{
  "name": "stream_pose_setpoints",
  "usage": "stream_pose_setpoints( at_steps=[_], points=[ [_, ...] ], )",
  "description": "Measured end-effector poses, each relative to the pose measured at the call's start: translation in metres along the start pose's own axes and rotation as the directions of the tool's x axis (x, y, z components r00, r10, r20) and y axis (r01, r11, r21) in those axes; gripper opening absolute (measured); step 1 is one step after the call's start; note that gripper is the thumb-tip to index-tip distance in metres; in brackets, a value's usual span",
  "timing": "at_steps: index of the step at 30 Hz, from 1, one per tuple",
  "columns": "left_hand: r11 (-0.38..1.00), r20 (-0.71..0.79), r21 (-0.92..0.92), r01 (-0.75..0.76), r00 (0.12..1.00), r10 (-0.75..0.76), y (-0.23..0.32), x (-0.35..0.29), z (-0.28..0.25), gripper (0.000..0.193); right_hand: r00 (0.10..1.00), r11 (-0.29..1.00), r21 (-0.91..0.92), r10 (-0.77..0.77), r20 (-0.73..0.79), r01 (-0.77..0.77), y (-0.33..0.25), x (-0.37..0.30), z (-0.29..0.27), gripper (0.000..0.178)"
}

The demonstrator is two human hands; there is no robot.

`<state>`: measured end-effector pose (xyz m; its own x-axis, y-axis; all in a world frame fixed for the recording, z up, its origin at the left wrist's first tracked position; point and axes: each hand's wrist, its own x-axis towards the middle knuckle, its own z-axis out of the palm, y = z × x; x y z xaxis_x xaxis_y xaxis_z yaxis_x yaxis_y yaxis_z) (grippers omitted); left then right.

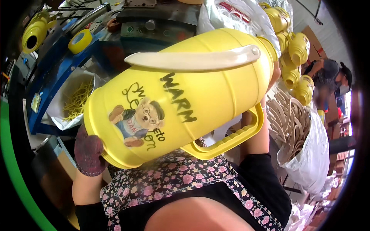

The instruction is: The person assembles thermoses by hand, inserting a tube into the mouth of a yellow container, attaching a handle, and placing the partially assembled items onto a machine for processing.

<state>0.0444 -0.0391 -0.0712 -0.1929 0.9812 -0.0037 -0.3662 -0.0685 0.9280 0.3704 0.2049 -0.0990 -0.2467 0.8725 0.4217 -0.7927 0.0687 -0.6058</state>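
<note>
The largest thing is the yellow jug, which is held in the air in front of the person's body, lying aslant: its base is toward the lower left and its mouth toward the upper right. A cream carrying handle lies along its far side, and a yellow side grip stands out on the side nearer to the person. Behind the jug is a dark machine with a knob on its panel. The person wears a flowered apron. At the right, a white bag is filled with beige strips, which rise above its upper edge. Beyond it, more yellow jugs are piled together. At the left stands a blue frame; beside its inner edge, a white liner contains thin yellow scraps. The left hand, in a dark red glove, has hold of the base at its edge; its fingers are mostly hidden, so I cannot tell how far they are open. At the far end of the blue frame rests a yellow tape roll. The right hand supports the mouth end with fingers bent around the rim, but most of it is hidden behind the jug.
</note>
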Motion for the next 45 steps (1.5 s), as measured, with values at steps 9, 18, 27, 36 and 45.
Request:
stream_pose_setpoints(
  at_steps=[9,18,27,36,45],
  points=[
    [0.998,-0.091,0.057,0.012,0.996,-0.007,-0.012,0.006,0.012,0.099,0.98,0.796,-0.603,-0.16,-0.116,0.059,-0.024,-0.022,-0.042,0.04],
    [0.751,0.129,0.66,0.019,0.982,-0.139,-0.049,0.101,0.004,0.048,0.623,0.737,-0.588,-0.64,-0.45,0.333,-0.152,-0.143,-0.162,0.046],
    [-0.266,0.146,0.94,-0.213,0.957,-0.251,-0.113,0.116,-0.093,0.023,0.379,0.808,-0.404,-0.567,-0.732,0.429,-0.27,-0.056,-0.206,0.043],
    [-0.378,0.029,0.922,0.082,0.96,0.278,-0.138,0.068,-0.222,0.028,0.605,0.81,-0.587,-0.466,-0.646,-0.002,-0.15,0.023,-0.143,0.05],
    [0.026,-0.331,0.944,0.33,0.939,0.096,-0.104,-0.057,-0.245,0.051,0.985,0.014,-0.996,0.15,-0.081,-0.084,0.2,-0.109,-0.081,0.021]
  ],
)
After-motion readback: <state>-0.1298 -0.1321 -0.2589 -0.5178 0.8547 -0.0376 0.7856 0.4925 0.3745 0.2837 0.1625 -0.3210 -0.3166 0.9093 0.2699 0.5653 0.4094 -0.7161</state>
